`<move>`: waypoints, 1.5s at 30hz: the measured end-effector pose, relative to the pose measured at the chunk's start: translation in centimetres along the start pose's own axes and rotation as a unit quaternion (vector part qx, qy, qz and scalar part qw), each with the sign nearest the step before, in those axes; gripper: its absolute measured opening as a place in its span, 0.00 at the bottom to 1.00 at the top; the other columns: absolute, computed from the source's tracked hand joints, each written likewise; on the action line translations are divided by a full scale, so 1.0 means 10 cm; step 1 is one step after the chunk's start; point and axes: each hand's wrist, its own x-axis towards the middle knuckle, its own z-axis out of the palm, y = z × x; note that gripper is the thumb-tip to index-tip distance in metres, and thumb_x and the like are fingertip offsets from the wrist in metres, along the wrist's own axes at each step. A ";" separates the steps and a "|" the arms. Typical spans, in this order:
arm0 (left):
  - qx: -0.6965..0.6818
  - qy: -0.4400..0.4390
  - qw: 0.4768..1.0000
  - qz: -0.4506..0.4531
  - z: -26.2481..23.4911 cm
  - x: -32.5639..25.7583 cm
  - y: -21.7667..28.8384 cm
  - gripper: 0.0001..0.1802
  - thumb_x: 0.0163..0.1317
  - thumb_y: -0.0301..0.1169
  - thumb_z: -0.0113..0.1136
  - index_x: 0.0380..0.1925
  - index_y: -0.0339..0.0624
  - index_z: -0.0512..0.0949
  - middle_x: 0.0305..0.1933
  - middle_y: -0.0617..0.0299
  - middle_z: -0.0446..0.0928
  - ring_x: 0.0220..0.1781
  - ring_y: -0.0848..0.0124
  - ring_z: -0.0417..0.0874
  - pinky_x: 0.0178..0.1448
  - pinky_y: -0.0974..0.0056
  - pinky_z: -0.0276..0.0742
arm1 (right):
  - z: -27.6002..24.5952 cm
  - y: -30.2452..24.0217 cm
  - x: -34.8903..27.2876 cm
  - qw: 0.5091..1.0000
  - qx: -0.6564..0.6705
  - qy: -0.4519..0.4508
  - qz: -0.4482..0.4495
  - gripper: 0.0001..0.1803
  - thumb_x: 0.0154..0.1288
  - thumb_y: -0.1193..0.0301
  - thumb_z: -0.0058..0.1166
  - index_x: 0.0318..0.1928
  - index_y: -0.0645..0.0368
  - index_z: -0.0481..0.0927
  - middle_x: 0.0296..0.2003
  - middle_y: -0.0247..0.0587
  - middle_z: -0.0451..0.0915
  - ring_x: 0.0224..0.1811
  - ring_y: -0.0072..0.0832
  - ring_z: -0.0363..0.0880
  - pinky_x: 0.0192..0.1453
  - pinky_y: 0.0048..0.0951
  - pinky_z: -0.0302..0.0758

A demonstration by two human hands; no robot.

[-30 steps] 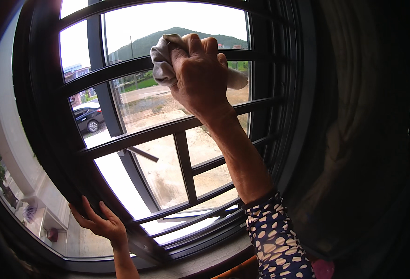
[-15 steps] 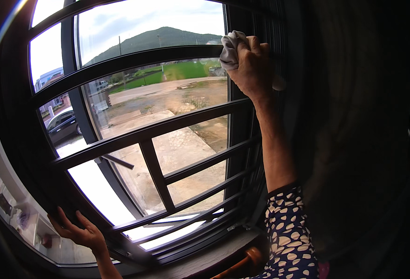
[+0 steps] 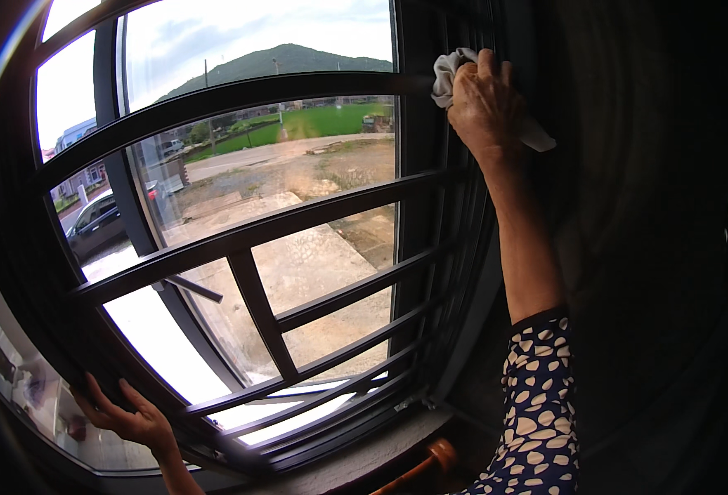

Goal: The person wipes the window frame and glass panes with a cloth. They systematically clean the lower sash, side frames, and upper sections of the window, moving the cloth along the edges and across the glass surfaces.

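Note:
A grey-white cloth (image 3: 448, 76) is bunched in my right hand (image 3: 486, 103), whose fingers are closed around it. I hold it up against the right side of the dark window frame (image 3: 418, 148), near the end of an upper crossbar (image 3: 298, 83). A loose end of the cloth hangs out below the wrist side. Low on the left, my left hand (image 3: 133, 419) rests with fingers spread against the dark frame edge of the opened window sash; nothing shows in it. Dark metal bars (image 3: 252, 239) cross the window in front of the glass.
Below the window runs a pale sill (image 3: 364, 462) with a brown wooden piece (image 3: 426, 464), perhaps a chair back, beside it. A window latch (image 3: 413, 403) sits at the lower frame. Outside are a dark car (image 3: 96, 223), paved ground, a green field and a hill. The right side is in deep shadow.
My right hand has moved right with the cloth, from the crossbar's end onto the frame's side. The view has shifted a little; my left hand stays at the frame edge.

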 end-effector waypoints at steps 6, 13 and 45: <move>-0.007 -0.004 1.000 0.000 -0.03 0.01 -0.01 0.27 0.67 0.28 0.54 0.66 0.41 0.63 0.70 0.44 0.56 0.71 0.50 0.60 0.67 0.48 0.71 | -0.09 0.03 0.08 0.992 -0.084 -0.086 -0.027 0.08 0.60 0.68 0.60 0.40 0.53 0.85 0.47 0.31 0.78 0.52 0.31 0.74 0.49 0.38 0.76; -0.038 -0.005 0.999 -0.018 -0.03 0.04 0.10 0.27 0.67 0.27 0.55 0.66 0.41 0.63 0.69 0.45 0.56 0.72 0.52 0.58 0.67 0.51 0.71 | 0.03 0.03 0.00 0.994 -0.010 -0.105 -0.001 0.10 0.59 0.70 0.57 0.42 0.46 0.84 0.48 0.32 0.78 0.56 0.36 0.74 0.53 0.51 0.72; -0.132 -0.051 0.989 -0.031 -0.19 0.11 0.17 0.30 0.61 0.24 0.57 0.65 0.36 0.62 0.71 0.34 0.47 0.73 0.41 0.53 0.71 0.45 0.59 | -1.48 -2.20 0.05 0.905 0.377 0.143 -0.137 0.22 0.49 0.72 0.68 0.48 0.55 0.82 0.44 0.33 0.80 0.48 0.35 0.71 0.40 0.46 0.69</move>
